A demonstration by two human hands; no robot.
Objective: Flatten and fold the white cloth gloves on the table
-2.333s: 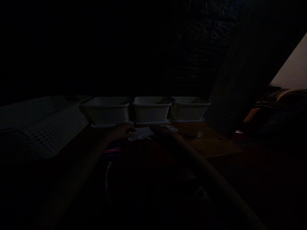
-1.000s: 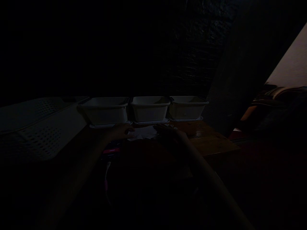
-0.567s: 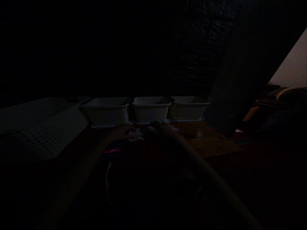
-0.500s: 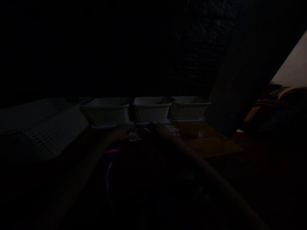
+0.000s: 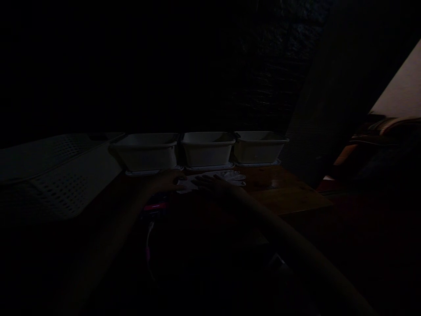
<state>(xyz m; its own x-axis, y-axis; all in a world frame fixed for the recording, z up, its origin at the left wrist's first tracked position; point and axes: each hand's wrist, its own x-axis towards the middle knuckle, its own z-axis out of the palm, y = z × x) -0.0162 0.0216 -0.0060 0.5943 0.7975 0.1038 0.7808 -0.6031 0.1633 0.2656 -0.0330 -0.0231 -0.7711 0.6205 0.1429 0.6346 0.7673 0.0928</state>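
The picture is very dark. A pale glove-like thing lies flat on the wooden table before the middle white tub, its finger shapes pointing right. My left hand sits curled on its left end and pins it down. My right hand lies over its middle, fingers stretched flat.
Three white tubs stand in a row at the table's back: left tub, middle, right tub. A perforated pale panel lies to the left. A pink-marked object sits near my left wrist. Dark wall behind.
My right hand has drawn back towards me along the pale thing, uncovering its finger end at the right. My left hand has stayed in place.
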